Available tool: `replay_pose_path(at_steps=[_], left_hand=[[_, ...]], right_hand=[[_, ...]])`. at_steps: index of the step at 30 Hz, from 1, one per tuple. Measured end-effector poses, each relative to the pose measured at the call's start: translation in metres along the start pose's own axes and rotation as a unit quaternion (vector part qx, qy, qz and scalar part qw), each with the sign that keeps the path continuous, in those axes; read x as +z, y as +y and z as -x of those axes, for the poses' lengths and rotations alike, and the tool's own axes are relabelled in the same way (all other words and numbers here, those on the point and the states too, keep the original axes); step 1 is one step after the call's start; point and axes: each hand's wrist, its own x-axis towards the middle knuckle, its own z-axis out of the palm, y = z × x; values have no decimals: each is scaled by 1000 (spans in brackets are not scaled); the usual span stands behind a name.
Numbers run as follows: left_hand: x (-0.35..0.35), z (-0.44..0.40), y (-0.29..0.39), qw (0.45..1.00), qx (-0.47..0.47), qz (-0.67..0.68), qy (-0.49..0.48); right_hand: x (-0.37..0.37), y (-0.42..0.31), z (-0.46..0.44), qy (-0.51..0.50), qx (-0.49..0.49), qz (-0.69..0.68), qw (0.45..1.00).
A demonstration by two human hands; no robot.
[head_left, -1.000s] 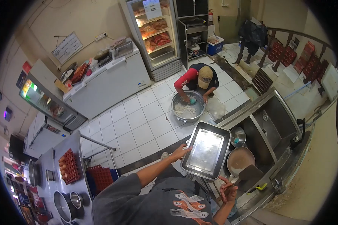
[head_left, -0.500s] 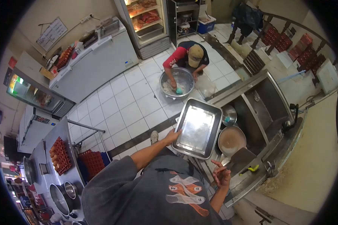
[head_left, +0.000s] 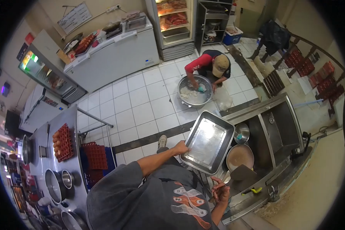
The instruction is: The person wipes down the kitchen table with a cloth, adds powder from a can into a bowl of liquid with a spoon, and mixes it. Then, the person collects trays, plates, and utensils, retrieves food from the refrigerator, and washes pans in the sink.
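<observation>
A rectangular metal baking pan (head_left: pixel 208 144) is held by its left edge in my left hand (head_left: pixel 181 148), tilted over the near side of the sink. My right hand (head_left: pixel 220 191) is raised below the pan's lower right corner, apart from it, fingers loosely spread with nothing visible in them. Close to that hand, in the sink, are a frying pan (head_left: pixel 240 157) with brownish liquid and a dark flat paddle-like piece (head_left: pixel 243 173). Behind the frying pan sits a metal bowl (head_left: pixel 243 132) with something teal inside.
A crouching co-worker (head_left: pixel 214 67) works in a large basin (head_left: pixel 188 100) on the tiled floor. The double sink (head_left: pixel 278 132) is at my right, with a yellow-handled tool (head_left: pixel 257 190) on its edge. A steel table (head_left: pixel 42 180) with an egg tray (head_left: pixel 64 143) stands left.
The view has shifted, moving the room right and down in frame. My left hand still grips the baking pan. The co-worker's hand has moved within the basin.
</observation>
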Motion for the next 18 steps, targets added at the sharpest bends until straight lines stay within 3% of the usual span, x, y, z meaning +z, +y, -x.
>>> replay_pose_path(at_steps=[7, 10, 14, 18], left_hand=[[-51, 65, -29, 992, 3, 88, 85], [-81, 96, -61, 987, -60, 101, 112], [-119, 153, -75, 955, -140, 142, 218], [-142, 191, -85, 895, -137, 279, 319]], right_hand=[[-7, -3, -35, -17, 31, 4, 999], [-8, -3, -64, -51, 36, -8, 998], [-9, -2, -107, -102, 59, 21, 993], [14, -1, -143, -139, 103, 44, 984]])
